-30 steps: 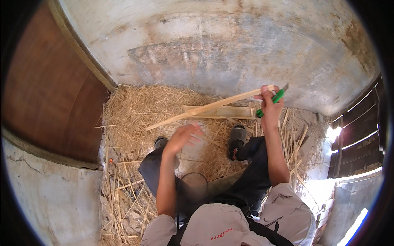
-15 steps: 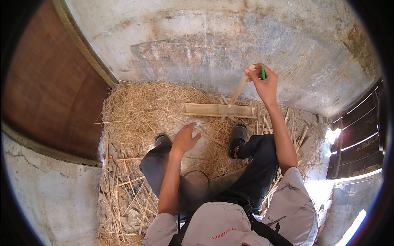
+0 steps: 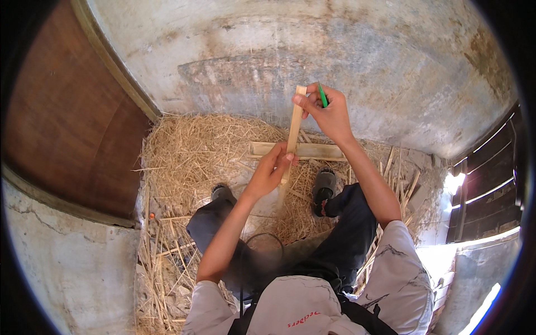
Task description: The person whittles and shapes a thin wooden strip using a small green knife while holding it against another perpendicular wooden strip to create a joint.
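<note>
A pale bamboo strip (image 3: 295, 126) stands on a slant between my two hands, above the straw. My right hand (image 3: 329, 113) pinches its far end between thumb and fingers. Tucked in the same hand is a slim green pen-like thing (image 3: 323, 96); its exact kind I cannot make out. My left hand (image 3: 272, 170) is closed round the strip lower down, thumb on its face. The strip's near end blurs below that hand. Behind the strip, a split bamboo length (image 3: 321, 151) lies crosswise on the straw, partly covered by my left hand and the strip.
Loose straw (image 3: 195, 142) covers the floor, with thin sticks (image 3: 178, 251) at the lower left. A stained wall (image 3: 234, 72) rises ahead, and a brown door panel (image 3: 72, 111) stands at left. My shoes (image 3: 325, 181) are just below the split bamboo. A slatted wooden wall (image 3: 486, 178) is at right.
My right hand has moved left with the bamboo strip, which now stands steeper. My left hand has risen from open over the floor and closed on the strip's lower part.
</note>
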Motion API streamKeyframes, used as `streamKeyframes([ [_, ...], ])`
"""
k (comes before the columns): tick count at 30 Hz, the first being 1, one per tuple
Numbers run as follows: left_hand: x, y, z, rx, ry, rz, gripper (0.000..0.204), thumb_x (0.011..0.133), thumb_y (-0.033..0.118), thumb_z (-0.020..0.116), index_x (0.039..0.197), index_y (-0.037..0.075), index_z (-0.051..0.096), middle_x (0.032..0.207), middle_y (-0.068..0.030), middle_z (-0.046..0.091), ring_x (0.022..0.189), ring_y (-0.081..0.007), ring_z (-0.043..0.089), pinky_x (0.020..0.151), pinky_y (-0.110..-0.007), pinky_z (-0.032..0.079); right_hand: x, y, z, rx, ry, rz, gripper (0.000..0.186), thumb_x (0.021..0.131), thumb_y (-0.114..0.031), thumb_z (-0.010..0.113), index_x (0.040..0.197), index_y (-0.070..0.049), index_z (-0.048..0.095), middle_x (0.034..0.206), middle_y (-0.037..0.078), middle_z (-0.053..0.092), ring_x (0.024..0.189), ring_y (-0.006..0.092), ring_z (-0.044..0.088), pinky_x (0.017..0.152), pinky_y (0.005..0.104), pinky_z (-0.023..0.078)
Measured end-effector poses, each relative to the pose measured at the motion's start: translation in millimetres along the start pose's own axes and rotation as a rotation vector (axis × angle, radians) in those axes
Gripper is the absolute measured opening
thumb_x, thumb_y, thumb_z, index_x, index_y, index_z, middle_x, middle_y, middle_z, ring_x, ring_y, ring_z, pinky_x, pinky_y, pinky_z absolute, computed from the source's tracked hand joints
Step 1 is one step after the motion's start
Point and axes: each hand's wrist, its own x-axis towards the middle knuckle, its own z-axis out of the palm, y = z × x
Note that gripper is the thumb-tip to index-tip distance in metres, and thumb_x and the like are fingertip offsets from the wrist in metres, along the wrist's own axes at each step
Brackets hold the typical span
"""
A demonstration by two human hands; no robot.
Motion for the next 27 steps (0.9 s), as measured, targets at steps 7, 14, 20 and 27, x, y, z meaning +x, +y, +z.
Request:
streamKeyframes([
  [7,26,24,-8,-0.317,-0.049,-0.061,0.031,0.119,0.035,0.047,0.121,0.007,0.059,0.091,-0.0008,0.060,0.080,-0.0120,0.063,0.079,-0.031,0.054,11,-20,-7,0.193,-0.041,0.056,0.033,0.099,-0.018,0.083,0.118,0.006,0.071,0.089,0.006,0.076,0.084,0.0110,0.073,0.079,0.0280,0.057],
  [14,14,5,12,-0.243,0.060,-0.069,0.036,0.119,0.040,0.047,0.124,0.007,0.059,0.079,0.0042,0.049,0.059,-0.0049,0.044,0.055,-0.023,0.037,-1,7,-3,0.148,-0.203,0.119,0.034,0.098,-0.020,0.084,0.120,0.001,0.069,0.098,0.007,0.077,0.089,0.0117,0.072,0.082,0.0309,0.058],
  [20,3,11,15,-0.407,0.124,-0.131,0.030,0.119,0.035,0.048,0.124,0.008,0.062,0.075,0.0084,0.043,0.061,-0.0017,0.036,0.056,-0.022,0.031,-6,15,12,0.179,-0.202,0.131,0.031,0.098,-0.020,0.084,0.118,-0.001,0.069,0.098,0.006,0.076,0.081,0.0114,0.070,0.076,0.0297,0.057],
  [27,4,6,-5,-0.302,0.278,-0.090,0.034,0.120,0.035,0.045,0.124,0.008,0.065,0.073,0.0094,0.036,0.060,-0.0013,0.031,0.053,-0.023,0.028,-7,25,12,-0.245,-0.242,-0.035,0.032,0.103,-0.029,0.076,0.125,-0.008,0.065,0.088,0.009,0.069,0.076,0.0166,0.070,0.068,0.0333,0.054],
])
